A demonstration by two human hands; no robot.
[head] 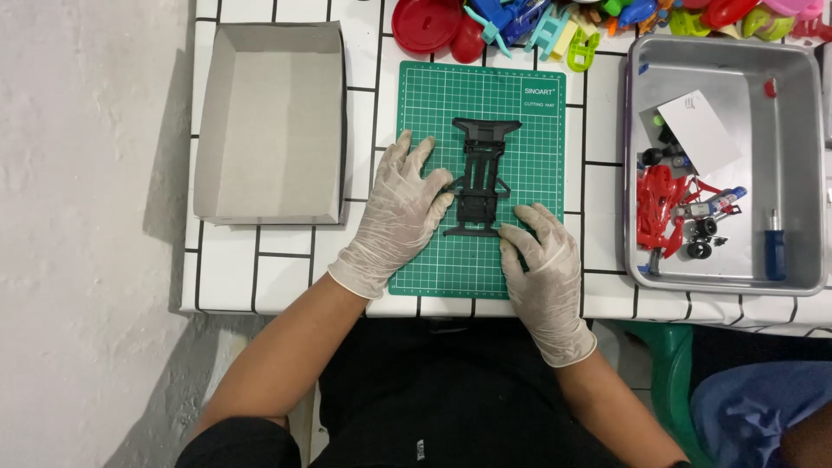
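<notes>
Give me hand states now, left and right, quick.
Left hand: open, fingers spread, fingertips touching the black chassis.
Right hand: open, flat on the green cutting mat, fingertips at the chassis's near end.

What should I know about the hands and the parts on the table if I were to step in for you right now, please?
Left hand: gloved, flat on the green cutting mat, fingertips at the left edge of the black toy car chassis.
Right hand: gloved, fingertips at the chassis's near right corner.
Neither hand grips anything.
The chassis lies bare on the mat, no wheels or body fitted.
Red body parts, wheels and a blue-handled tool are in the metal tray on the right.
Grey cardboard box, left, holds nothing.
</notes>
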